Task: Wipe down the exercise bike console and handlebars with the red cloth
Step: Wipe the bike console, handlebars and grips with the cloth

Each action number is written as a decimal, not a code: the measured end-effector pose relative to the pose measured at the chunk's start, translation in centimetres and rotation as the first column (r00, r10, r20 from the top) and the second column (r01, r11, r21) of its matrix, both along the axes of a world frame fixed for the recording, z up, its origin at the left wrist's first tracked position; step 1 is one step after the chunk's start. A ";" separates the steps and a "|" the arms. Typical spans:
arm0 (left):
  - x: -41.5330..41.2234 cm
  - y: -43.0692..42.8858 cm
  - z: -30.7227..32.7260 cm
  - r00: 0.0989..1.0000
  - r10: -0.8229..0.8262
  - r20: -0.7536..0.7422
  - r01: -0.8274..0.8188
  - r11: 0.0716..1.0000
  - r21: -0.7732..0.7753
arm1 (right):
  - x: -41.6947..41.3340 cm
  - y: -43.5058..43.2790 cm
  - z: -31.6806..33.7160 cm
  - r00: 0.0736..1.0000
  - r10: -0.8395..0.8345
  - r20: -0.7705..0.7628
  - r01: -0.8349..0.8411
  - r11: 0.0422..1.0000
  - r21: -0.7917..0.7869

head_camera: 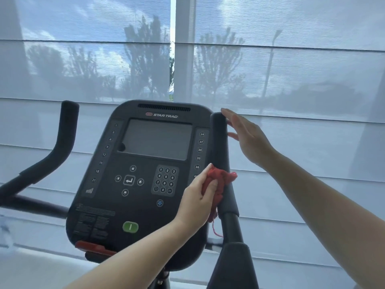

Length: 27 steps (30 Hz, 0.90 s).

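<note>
The black bike console [145, 167] fills the middle, with a dark screen and a keypad. Just right of it rises the right handlebar [220, 142], a black foam grip. My left hand [195, 203] grips the red cloth [218, 184] and presses it against the lower part of that grip; a loose red thread hangs below the cloth. My right hand [248, 138] is beside the top of the same handlebar, fingers straight, fingertips touching the grip's upper end. The left handlebar [60, 138] curves up at the far left, untouched.
A window with a translucent grey roller blind [291, 59] spans the background, close behind the bike. A red tab [93, 247] sticks out under the console. The black handlebar post [233, 263] runs down at the lower right.
</note>
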<state>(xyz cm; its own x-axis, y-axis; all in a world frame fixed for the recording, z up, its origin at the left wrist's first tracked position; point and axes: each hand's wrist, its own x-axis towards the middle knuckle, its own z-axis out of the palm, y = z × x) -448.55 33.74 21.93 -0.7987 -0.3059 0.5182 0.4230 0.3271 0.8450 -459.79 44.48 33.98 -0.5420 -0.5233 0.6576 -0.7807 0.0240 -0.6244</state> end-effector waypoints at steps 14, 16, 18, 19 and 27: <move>5.2 1.3 0.7 0.971 -0.133 0.197 0.138 0.990 -0.011 | 2.3 -0.1 -2.5 0.994 -0.074 0.085 0.078 0.996 -0.045; 6.6 0.9 0.9 0.964 -0.159 0.211 0.173 0.984 -0.051 | 3.3 0.4 -3.2 0.989 -0.078 0.127 0.083 0.996 -0.040; 8.3 0.7 1.1 0.956 -0.192 0.221 0.206 0.978 -0.042 | 4.8 1.3 -4.1 0.982 -0.066 0.174 0.075 0.996 -0.045; 9.0 0.7 1.1 0.952 -0.202 0.228 0.218 0.975 -0.045 | 5.7 1.8 -4.6 0.979 -0.065 0.193 0.075 0.996 -0.044; 11.9 1.2 1.4 0.968 -0.199 0.150 0.215 0.972 -0.100 | 11.8 7.2 -10.3 0.942 -0.142 0.304 0.163 0.986 -0.044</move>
